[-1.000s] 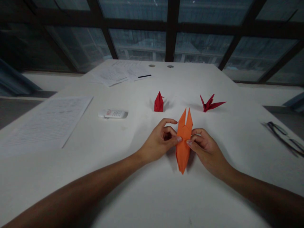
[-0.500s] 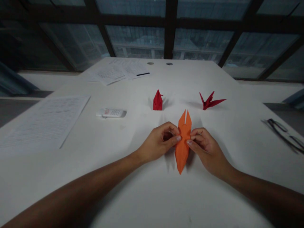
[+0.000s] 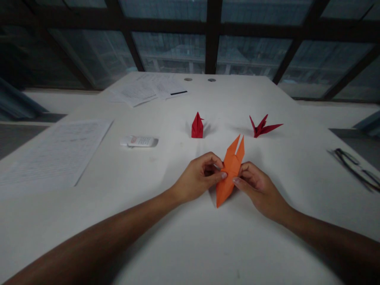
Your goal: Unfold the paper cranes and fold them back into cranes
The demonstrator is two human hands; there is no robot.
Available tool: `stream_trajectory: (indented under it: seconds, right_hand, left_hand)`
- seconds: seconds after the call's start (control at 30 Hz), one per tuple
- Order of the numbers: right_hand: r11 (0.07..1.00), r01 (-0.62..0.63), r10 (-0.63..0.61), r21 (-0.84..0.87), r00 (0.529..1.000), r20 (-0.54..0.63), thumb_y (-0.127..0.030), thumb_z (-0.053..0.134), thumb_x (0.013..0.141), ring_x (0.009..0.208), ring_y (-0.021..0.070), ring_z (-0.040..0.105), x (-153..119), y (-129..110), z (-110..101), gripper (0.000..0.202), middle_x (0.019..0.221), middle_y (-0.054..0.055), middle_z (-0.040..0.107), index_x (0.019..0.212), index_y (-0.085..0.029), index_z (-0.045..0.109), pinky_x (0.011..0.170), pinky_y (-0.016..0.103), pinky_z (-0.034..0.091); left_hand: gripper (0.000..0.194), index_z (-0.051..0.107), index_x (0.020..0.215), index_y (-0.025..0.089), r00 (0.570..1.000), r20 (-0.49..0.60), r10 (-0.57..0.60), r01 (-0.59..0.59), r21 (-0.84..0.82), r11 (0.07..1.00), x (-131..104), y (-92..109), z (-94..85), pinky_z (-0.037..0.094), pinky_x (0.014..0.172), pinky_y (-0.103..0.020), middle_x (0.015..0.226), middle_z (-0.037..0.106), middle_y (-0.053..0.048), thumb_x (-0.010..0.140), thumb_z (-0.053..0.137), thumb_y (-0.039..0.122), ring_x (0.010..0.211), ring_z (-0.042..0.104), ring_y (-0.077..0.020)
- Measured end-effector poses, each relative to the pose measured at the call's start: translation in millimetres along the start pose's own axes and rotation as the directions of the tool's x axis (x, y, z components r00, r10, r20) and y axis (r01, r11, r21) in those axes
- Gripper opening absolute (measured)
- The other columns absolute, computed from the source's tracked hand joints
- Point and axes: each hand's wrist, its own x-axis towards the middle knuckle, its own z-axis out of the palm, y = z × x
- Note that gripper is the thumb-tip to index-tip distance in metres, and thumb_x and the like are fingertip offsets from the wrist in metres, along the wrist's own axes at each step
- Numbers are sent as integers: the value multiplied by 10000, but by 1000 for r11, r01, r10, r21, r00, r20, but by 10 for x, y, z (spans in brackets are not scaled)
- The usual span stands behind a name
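Observation:
A folded piece of orange origami paper (image 3: 230, 171) is held between my two hands above the white table. Two narrow points stick out at its far end, and its near end tapers to a single tip. My left hand (image 3: 199, 176) pinches its left edge, thumb on top. On the opposite edge, my right hand (image 3: 259, 189) closes with the thumb on top and the fingers behind. The paper tilts, its far points leaning right. Beyond it stand a red paper crane (image 3: 197, 126) and, to the right, another red folded crane (image 3: 262, 126).
On the white table (image 3: 166, 245), a white remote-like device (image 3: 139, 141) lies left of my hands. Printed sheets (image 3: 56, 152) spread at the left, with more papers (image 3: 142, 89) at the back. Black-framed glasses (image 3: 358, 168) rest at the right edge. Dark-framed windows (image 3: 175, 51) stand behind.
The orange paper has turned clockwise, its far points swinging right and its near tip left. My right fingers have shifted slightly along its edge; both hands keep hold.

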Motion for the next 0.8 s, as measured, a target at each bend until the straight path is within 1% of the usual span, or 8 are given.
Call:
stream_trajectory:
  seconds: [0.17, 0.3, 0.37, 0.5, 0.6, 0.7, 0.8]
  right_hand:
    - [1000, 6, -6, -2, 1000, -16, -398, 673, 973, 841, 180, 687, -5, 11, 1, 183, 949, 22, 736, 1035, -252, 582, 736, 306, 527]
    - [1000, -11, 11, 28, 1000, 6, -373, 664, 984, 881, 180, 699, -15, 7, 0, 194, 996, 26, 749, 1114, -262, 572, 776, 311, 535]
    - [999, -20, 19, 31, 1000, 17, -371, 657, 990, 878, 178, 694, -16, 6, -1, 198, 994, 25, 747, 1126, -262, 563, 767, 306, 528]
    - [1000, -20, 20, 1, 1000, -3, -379, 642, 998, 782, 165, 649, -12, 6, -5, 223, 894, 2, 725, 1159, -267, 535, 689, 282, 484]
    - [1000, -14, 15, 15, 1000, -13, -378, 639, 998, 735, 157, 623, -6, 9, -12, 286, 864, -15, 716, 1233, -286, 504, 664, 275, 463]
    - [1000, -13, 13, 16, 1000, -16, -384, 648, 990, 759, 168, 638, 2, 30, -24, 298, 875, -10, 723, 1240, -291, 517, 688, 286, 475]
    - [1000, 3, -2, 19, 999, -43, -405, 633, 993, 805, 185, 653, 17, 70, -35, 275, 900, 0, 728, 1230, -294, 548, 748, 315, 496]
  left_hand:
    - [287, 587, 965, 169, 1000, 13, 9, -10, 19, 1000, -15, 13, -4, 455, 649, -222, 849, 611, 3, 866, 789, 348, 717, 576, -91]
    - [309, 568, 954, 172, 1000, -1, 11, -11, -20, 1000, -18, 46, 11, 444, 645, -212, 841, 597, 13, 859, 797, 355, 712, 563, -82]
    - [316, 561, 959, 173, 1000, -2, 6, -6, -40, 999, -16, 53, 15, 441, 644, -208, 852, 606, 11, 856, 801, 350, 712, 562, -79]
    - [275, 556, 1013, 185, 999, 17, 29, -28, -71, 997, -12, 53, 13, 452, 666, -214, 867, 631, 5, 888, 768, 309, 730, 569, -84]
    - [184, 601, 968, 166, 998, 23, 65, -65, -34, 997, -13, 70, 12, 447, 671, -222, 853, 620, -1, 901, 734, 273, 723, 551, -85]
    - [116, 648, 966, 148, 996, 41, 77, -77, 10, 997, -21, 89, 3, 451, 694, -240, 906, 641, -29, 891, 699, 220, 751, 566, -98]
    - [185, 650, 1039, 159, 994, 74, 76, -75, -18, 997, -33, 85, -15, 467, 713, -257, 970, 652, -47, 860, 695, 178, 783, 596, -118]
